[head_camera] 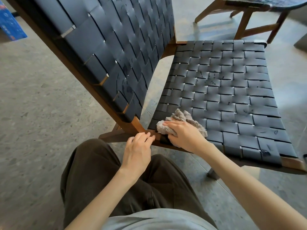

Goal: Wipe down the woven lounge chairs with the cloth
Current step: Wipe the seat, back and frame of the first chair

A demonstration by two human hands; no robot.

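Head view: my right hand [184, 133] presses the cloth [182, 117] with flat fingers at the woven seat's [224, 90] lower-left corner. The rest of the seat runs to the upper right. My left hand [137, 146], fingers loosely bent, rests on the wooden frame [137, 124].

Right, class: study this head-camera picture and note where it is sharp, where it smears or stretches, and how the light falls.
Head view: the right hand and cloth are sharp; patches of the woven seat look smeared; the backrest looms large toward the top-left corner, wide-angle stretch; soft light, with a faint shadow under the second chair and no hard glare.
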